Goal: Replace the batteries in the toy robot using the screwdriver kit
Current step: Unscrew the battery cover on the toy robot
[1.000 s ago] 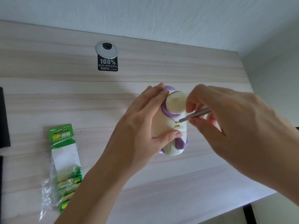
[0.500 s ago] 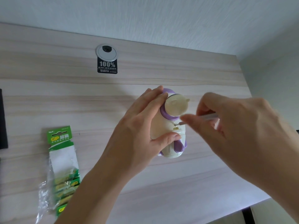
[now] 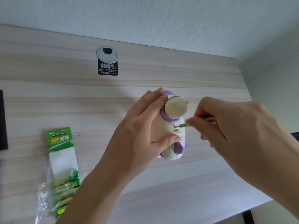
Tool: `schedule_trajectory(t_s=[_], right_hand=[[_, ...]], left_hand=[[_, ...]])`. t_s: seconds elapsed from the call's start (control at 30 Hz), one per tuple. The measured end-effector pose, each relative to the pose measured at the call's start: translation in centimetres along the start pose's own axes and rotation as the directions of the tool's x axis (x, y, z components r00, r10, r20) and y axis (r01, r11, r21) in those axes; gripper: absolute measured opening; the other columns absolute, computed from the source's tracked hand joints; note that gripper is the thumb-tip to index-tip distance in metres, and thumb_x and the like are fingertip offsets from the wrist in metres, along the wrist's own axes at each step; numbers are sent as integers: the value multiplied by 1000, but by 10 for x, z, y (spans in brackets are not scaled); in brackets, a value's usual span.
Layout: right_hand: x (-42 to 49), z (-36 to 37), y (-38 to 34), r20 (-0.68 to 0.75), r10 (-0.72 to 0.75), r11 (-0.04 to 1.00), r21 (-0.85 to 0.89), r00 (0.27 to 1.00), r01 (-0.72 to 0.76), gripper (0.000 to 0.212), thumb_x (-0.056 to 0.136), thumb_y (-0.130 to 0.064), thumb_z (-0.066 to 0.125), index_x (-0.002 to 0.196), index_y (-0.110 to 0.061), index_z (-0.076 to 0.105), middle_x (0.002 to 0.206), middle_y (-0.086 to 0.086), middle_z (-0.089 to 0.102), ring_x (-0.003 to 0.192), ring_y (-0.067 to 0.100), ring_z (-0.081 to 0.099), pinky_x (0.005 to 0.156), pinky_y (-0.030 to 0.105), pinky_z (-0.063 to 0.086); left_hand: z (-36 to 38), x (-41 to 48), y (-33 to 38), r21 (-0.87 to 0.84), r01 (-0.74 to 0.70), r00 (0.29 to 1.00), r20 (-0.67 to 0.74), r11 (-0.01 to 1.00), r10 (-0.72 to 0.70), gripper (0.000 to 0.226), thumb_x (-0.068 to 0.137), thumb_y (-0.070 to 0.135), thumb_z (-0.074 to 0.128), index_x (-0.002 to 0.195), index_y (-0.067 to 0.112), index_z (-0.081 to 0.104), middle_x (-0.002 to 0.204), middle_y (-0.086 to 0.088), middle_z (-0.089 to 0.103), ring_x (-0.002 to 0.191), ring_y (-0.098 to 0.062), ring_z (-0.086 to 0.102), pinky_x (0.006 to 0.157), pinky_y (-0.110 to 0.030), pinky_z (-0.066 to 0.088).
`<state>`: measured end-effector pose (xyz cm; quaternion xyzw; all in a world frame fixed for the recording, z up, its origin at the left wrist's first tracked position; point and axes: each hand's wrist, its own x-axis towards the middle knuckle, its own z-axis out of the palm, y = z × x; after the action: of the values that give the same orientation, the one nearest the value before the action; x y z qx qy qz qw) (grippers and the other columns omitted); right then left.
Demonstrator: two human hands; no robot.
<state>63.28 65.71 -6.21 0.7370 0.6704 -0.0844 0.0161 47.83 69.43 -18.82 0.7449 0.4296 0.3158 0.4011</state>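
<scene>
A cream and purple toy robot (image 3: 174,110) lies on the light wooden desk (image 3: 80,102), right of centre. My left hand (image 3: 142,126) grips its body from the left, thumb across its lower part. My right hand (image 3: 226,125) pinches a thin metal screwdriver (image 3: 182,125) whose tip sits in a screw on the robot's back, just below the purple collar. Most of the screwdriver's handle is hidden by my fingers. A green GP battery pack (image 3: 62,167) in torn plastic lies at the lower left.
A round silver cable grommet (image 3: 106,54) with a black 100% sticker (image 3: 107,68) sits near the desk's back edge. A black object (image 3: 3,120) shows at the left border. The desk's right edge (image 3: 252,97) meets a white wall.
My right hand has shifted its pinch along the screwdriver, fingers now covering more of the shaft. The toy has turned slightly, showing its small ears. The tip stays on the screw.
</scene>
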Motion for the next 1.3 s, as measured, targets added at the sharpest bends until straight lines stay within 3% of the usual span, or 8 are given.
schedule_trajectory(t_s=[0.13,0.3,0.5,0.67,0.9,1.07,1.2,1.3], right_hand=[[0,-5,-6,64,-58,998,26,996,56,17,87,-29,62,92,-38,49,79,-17,58,62,8,57,53,39,51],[1,-4,-5,9,61,998,-34,998,-60,43,84,-70,38,80,-32,57,61,-12,61,59,17,61,55,32,49],[2,-3,-4,59,-70,995,73,996,65,7,87,-32,58,89,-36,53,81,-16,61,67,9,62,56,40,53],[2,-1,-3,-19,51,998,26,999,-50,41,84,-69,41,80,-32,58,61,-14,61,57,14,61,54,32,50],[4,-3,-5,75,-21,995,100,997,13,13,84,-29,65,92,-37,59,88,-19,61,66,-4,55,56,23,44],[4,2,-3,-42,54,996,74,998,-50,39,84,-66,46,77,-31,60,59,-13,61,56,12,60,58,35,52],[6,1,-2,32,-6,993,114,999,2,10,87,-33,66,80,-30,59,72,-15,63,65,1,61,59,26,51],[5,-4,-7,73,-23,995,99,997,15,21,82,-29,71,92,-39,54,84,-23,60,71,-9,55,57,14,42]], left_hand=[[0,0,-1,-1,-3,1000,-4,1000,3,77,74,48,73,145,31,47,156,22,33,147,3,25,115,-15,26],[0,0,-1,2,-3,1000,-5,1000,3,76,75,49,72,145,32,47,157,23,32,146,5,24,115,-15,26],[0,0,-2,2,-7,1000,-8,1000,7,77,74,49,72,145,32,47,156,23,33,146,4,25,114,-13,26],[0,0,-1,-1,-2,1000,-7,1000,2,77,75,49,72,145,30,47,157,23,33,147,4,25,115,-16,26],[-1,1,-1,-10,-2,1000,0,1000,2,76,74,48,72,145,31,47,156,22,34,146,4,25,114,-12,25],[-2,0,-1,-10,-1,1000,6,1000,1,77,74,49,73,145,30,47,156,23,33,147,4,24,115,-14,26],[-1,1,-1,-12,-2,1000,8,1000,2,77,74,49,72,144,30,47,157,22,33,147,4,24,114,-13,26],[-2,1,-1,-10,-6,1000,8,1000,6,77,74,48,72,145,30,47,157,21,33,147,4,24,115,-15,27]])
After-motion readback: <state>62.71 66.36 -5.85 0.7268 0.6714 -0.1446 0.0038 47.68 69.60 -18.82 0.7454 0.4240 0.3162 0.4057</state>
